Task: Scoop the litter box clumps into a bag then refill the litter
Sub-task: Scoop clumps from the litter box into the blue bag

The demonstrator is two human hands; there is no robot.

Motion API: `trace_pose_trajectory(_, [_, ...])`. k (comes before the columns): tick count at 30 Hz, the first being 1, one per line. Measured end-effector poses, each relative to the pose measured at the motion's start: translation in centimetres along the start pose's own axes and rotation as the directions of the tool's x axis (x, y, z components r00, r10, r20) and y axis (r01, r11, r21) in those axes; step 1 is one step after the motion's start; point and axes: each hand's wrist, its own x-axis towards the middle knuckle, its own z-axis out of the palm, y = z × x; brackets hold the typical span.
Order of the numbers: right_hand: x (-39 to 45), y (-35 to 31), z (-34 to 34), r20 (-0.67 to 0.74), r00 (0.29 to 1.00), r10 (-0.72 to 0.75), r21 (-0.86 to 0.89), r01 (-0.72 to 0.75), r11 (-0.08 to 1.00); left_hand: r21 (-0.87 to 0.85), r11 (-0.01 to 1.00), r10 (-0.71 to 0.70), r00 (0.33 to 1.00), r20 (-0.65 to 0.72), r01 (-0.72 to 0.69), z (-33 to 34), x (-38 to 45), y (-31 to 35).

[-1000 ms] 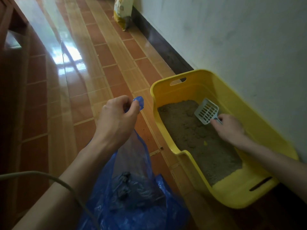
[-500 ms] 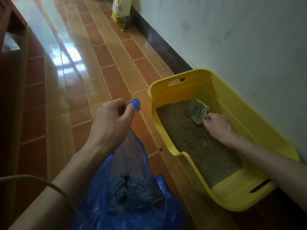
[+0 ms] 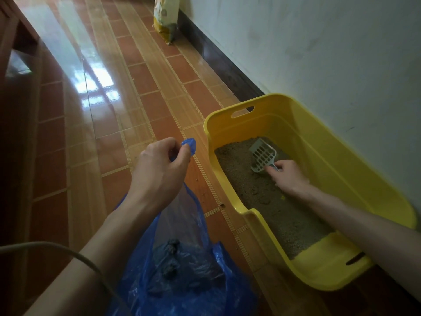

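Inside litter box, right hand grips scoop, blade pointing far end; left hand pinches bag.

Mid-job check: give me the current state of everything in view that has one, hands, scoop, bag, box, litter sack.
left hand: pinching the blue bag's handle, holding it up.
right hand: gripping the scoop's handle inside the litter box.
scoop: tilted, front edge down in the litter.
blue bag: open, dark clumps inside.
litter box: on the floor by the wall, partly filled; bare bottom at the near end.
litter sack: upright against the wall.
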Motion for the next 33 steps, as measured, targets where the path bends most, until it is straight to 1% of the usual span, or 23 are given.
trace_pose_trajectory(2, [-0.2, 0.1, 0.8, 0.035, 0.997, 0.062, 0.166, -0.067, 0.984, 0.006, 1.000, 0.004, 1.000, 0.003, -0.004, 0.2, 0.0, 0.1])
trace_pose_trajectory(5, [-1.2, -0.1, 2.2, 0.083, 0.985, 0.154, 0.447, -0.175, 0.877, 0.004, 1.000, 0.007, 1.000, 0.008, -0.007, 0.4, -0.1, 0.3])
trace_pose_trajectory(7, [-2.0, -0.2, 2.5, 0.097, 0.980, 0.172, 0.558, -0.197, 0.806, -0.007, 1.000, 0.009, 1.000, 0.010, -0.009, 0.5, 0.0, 0.3])
trace_pose_trajectory(9, [-2.5, -0.4, 2.3, 0.092, 0.980, 0.174, 0.618, -0.194, 0.762, -0.018, 1.000, 0.008, 1.000, 0.014, -0.008, 0.5, 0.1, 0.3])
trace_pose_trajectory(13, [-3.7, -1.0, 1.3, 0.063, 0.981, 0.181, 0.681, -0.175, 0.711, -0.024, 1.000, 0.018, 1.000, 0.026, -0.017, 0.7, 0.1, 0.7])
trace_pose_trajectory(17, [-5.0, -1.4, 0.9, 0.043, 0.988, 0.146, 0.674, -0.137, 0.726, -0.010, 0.999, 0.040, 0.999, 0.034, -0.040, 0.5, 0.0, 0.8])
trace_pose_trajectory(23, [-6.0, -2.5, 1.4, 0.043, 0.987, 0.154, 0.685, -0.141, 0.715, -0.028, 0.999, 0.019, 0.999, 0.029, -0.018, 0.1, 0.0, 0.5])
trace_pose_trajectory(26, [-6.2, -2.5, 1.2, 0.016, 0.988, 0.154, 0.679, -0.124, 0.724, -0.022, 1.000, 0.015, 0.999, 0.036, -0.014, 0.2, -0.2, 0.5])
trace_pose_trajectory(30, [-6.3, -2.2, 1.1, 0.001, 0.984, 0.179, 0.700, -0.128, 0.702, -0.028, 1.000, 0.012, 0.999, 0.032, -0.011, 0.4, 0.0, 0.4])
trace_pose_trajectory(33, [-6.4, -2.3, 0.9, 0.007, 0.986, 0.165, 0.686, -0.125, 0.717, -0.020, 1.000, 0.012, 1.000, 0.026, -0.011, 0.5, 0.0, 0.4])
